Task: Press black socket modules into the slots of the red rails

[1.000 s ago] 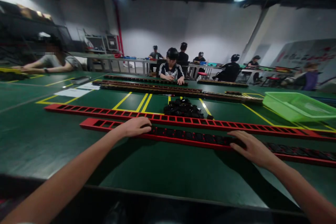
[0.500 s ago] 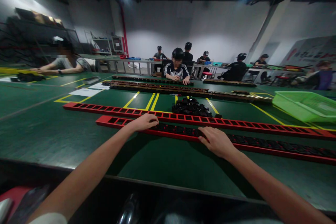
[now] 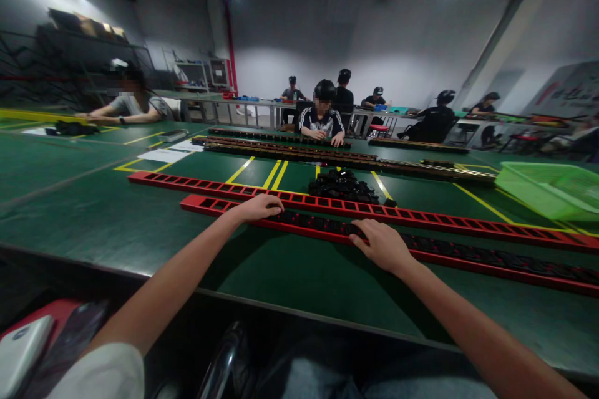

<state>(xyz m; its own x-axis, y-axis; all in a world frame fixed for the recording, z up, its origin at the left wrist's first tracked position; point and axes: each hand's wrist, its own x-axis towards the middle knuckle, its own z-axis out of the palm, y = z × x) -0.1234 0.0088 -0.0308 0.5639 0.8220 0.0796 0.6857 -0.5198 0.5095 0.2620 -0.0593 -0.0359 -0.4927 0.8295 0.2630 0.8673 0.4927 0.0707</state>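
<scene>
Across the table in front of me lies a long red slotted frame (image 3: 322, 235). Small black parts (image 3: 318, 224) fill its slots from my left hand rightward, while open slots show at its left end. My left hand (image 3: 259, 207) is over the frame with curled fingers close together; whatever they hold is hidden. My right hand (image 3: 382, 243) rests at the same frame farther right, fingers stretched over the black parts and thumb apart at the front edge. Just behind lies a second red frame (image 3: 206, 186) with bare slots. A heap of black parts (image 3: 341, 187) sits beyond it.
A green plastic basket (image 3: 547, 193) stands at the right. Long dark rails (image 3: 290, 153) lie across the table farther back, near a co-worker (image 3: 322, 115) seated opposite. Another person (image 3: 133, 100) sits at the left. White papers (image 3: 168, 154) lie beside yellow tape lines.
The whole view has shifted slightly, with the scene now a little to the right. Both hands stay at nearly the same places on the near red frame.
</scene>
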